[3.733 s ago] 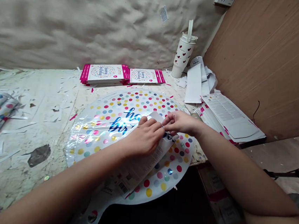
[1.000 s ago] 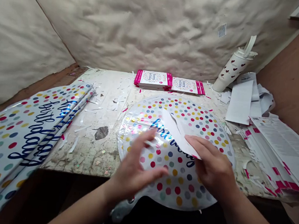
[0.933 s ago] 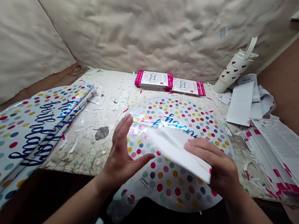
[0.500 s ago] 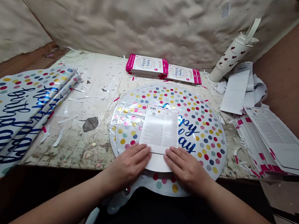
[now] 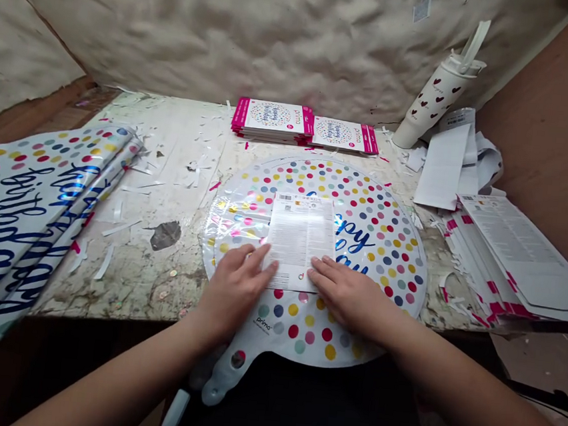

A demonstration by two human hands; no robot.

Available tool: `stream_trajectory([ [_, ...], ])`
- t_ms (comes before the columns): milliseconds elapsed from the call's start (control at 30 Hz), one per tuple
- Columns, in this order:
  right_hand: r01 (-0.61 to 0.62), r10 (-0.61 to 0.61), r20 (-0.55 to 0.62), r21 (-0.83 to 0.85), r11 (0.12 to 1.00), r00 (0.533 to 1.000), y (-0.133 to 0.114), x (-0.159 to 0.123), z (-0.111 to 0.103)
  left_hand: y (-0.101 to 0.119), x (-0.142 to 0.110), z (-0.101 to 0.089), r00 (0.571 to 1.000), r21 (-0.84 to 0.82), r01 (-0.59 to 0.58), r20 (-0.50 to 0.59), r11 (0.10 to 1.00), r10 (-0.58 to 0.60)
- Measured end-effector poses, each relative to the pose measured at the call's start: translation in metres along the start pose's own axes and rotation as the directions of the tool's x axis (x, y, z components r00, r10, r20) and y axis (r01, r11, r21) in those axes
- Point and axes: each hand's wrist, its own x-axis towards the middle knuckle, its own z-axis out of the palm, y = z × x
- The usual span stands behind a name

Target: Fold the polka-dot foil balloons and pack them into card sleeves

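Observation:
A white printed card sleeve (image 5: 300, 241) lies on a round foil balloon (image 5: 395, 210), flat and covered in coloured dots with blue lettering. My left hand (image 5: 239, 289) rests over the balloon at the card's left edge, its fingers apart and the thumb touching the card. At the card's lower right corner, my right hand (image 5: 349, 293) lies with its fingers stretched flat on card and balloon. The balloon's neck (image 5: 234, 362) hangs over the table's front edge. Part of the blue lettering is hidden by the card.
At the back, packed cards with pink edges (image 5: 273, 119) are stacked. A white tumbler (image 5: 432, 103) stands at the back right, beside white paper strips (image 5: 444, 165). More card sleeves (image 5: 525, 256) lie right; folded foil balloons (image 5: 26, 228) lie left. Paper scraps litter the worn table (image 5: 168, 162).
The white flap below the card no longer sticks out, and the card's lower edge shows a small logo. My left hand has moved up along the card's left side. The view has shifted slightly.

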Motion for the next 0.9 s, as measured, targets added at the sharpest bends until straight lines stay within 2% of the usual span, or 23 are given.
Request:
stream_trajectory([
  [33, 0.008, -0.007, 0.021, -0.069, 0.998, 1.000, -0.002, 0.001, -0.001, 0.005, -0.005, -0.007, 0.997, -0.068, 0.075, 0.016, 0.995, -0.074],
  [67, 0.010, -0.006, 0.029, -0.143, 0.990, 1.000, -0.005, 0.002, -0.002, 0.012, -0.010, -0.013, 0.985, -0.178, 0.160, 0.091, 0.971, -0.146],
  [100, 0.009, -0.005, 0.019, -0.207, 0.978, 1.000, -0.008, 0.005, -0.005, 0.020, -0.013, -0.018, 0.952, -0.321, 0.270, 0.228, 0.908, -0.203],
  [133, 0.009, -0.012, -0.007, -0.250, 0.968, 1.000, -0.011, 0.008, -0.009, 0.028, -0.016, -0.021, 0.888, -0.469, 0.412, 0.401, 0.781, -0.228],
  [167, 0.015, -0.029, -0.047, -0.270, 0.963, 0.998, -0.015, 0.011, -0.014, 0.036, -0.017, -0.022, 0.804, -0.581, 0.562, 0.552, 0.588, -0.223],
  [200, 0.026, -0.052, -0.092, -0.272, 0.962, 0.994, -0.019, 0.014, -0.019, 0.041, -0.017, -0.021, 0.731, -0.648, 0.677, 0.646, 0.350, -0.218],
  [233, 0.040, -0.079, -0.139, -0.264, 0.964, 0.987, -0.023, 0.017, -0.024, 0.044, -0.015, -0.018, 0.688, -0.685, 0.720, 0.686, 0.108, -0.238],
  [267, 0.058, -0.107, -0.185, -0.252, 0.966, 0.977, -0.027, 0.018, -0.029, 0.045, -0.013, -0.014, 0.666, -0.713, 0.694, 0.687, -0.095, -0.291],
  [300, 0.074, -0.130, -0.226, -0.240, 0.968, 0.966, -0.031, 0.019, -0.032, 0.044, -0.010, -0.011, 0.652, -0.741, 0.630, 0.667, -0.232, -0.360],
  [333, 0.081, -0.142, -0.265, -0.229, 0.970, 0.954, -0.035, 0.018, -0.034, 0.042, -0.006, -0.007, 0.640, -0.768, 0.564, 0.638, -0.302, -0.427],
  [433, 0.052, -0.121, -0.348, -0.201, 0.978, 0.930, -0.042, 0.014, -0.032, 0.037, 0.001, -0.001, 0.598, -0.791, 0.484, 0.611, -0.374, -0.519],
  [533, 0.026, -0.087, -0.384, -0.162, 0.986, 0.919, -0.042, 0.010, -0.028, 0.038, 0.002, 0.001, 0.552, -0.721, 0.407, 0.683, -0.560, -0.479],
  [567, 0.026, -0.070, -0.389, -0.116, 0.993, 0.918, -0.040, 0.009, -0.028, 0.040, 0.002, 0.000, 0.550, -0.698, 0.378, 0.698, -0.608, -0.459],
  [600, 0.026, -0.037, -0.384, -0.034, 0.999, 0.922, -0.038, 0.009, -0.027, 0.042, 0.002, 0.000, 0.559, -0.699, 0.363, 0.693, -0.617, -0.456],
  [633, 0.019, 0.012, -0.364, 0.081, 0.997, 0.931, -0.036, 0.010, -0.027, 0.044, 0.002, 0.000, 0.577, -0.726, 0.365, 0.668, -0.583, -0.470],
  [733, -0.045, 0.189, -0.308, 0.419, 0.907, 0.932, -0.035, 0.019, -0.025, 0.049, 0.003, 0.000, 0.642, -0.838, 0.419, 0.545, -0.349, -0.539],
  [767, -0.061, 0.235, -0.317, 0.475, 0.878, 0.919, -0.035, 0.023, -0.024, 0.050, 0.003, 0.000, 0.657, -0.849, 0.443, 0.526, -0.288, -0.540],
  [833, -0.066, 0.295, -0.369, 0.522, 0.850, 0.881, -0.035, 0.028, -0.024, 0.050, 0.004, 0.000, 0.671, -0.854, 0.468, 0.510, -0.226, -0.539],
  [867, -0.064, 0.307, -0.373, 0.541, 0.839, 0.876, -0.032, 0.027, -0.026, 0.049, 0.004, 0.001, 0.671, -0.857, 0.470, 0.503, -0.212, -0.544],
  [900, -0.058, 0.291, -0.335, 0.561, 0.826, 0.896, -0.028, 0.024, -0.030, 0.048, 0.004, 0.000, 0.667, -0.859, 0.469, 0.496, -0.205, -0.555],
])
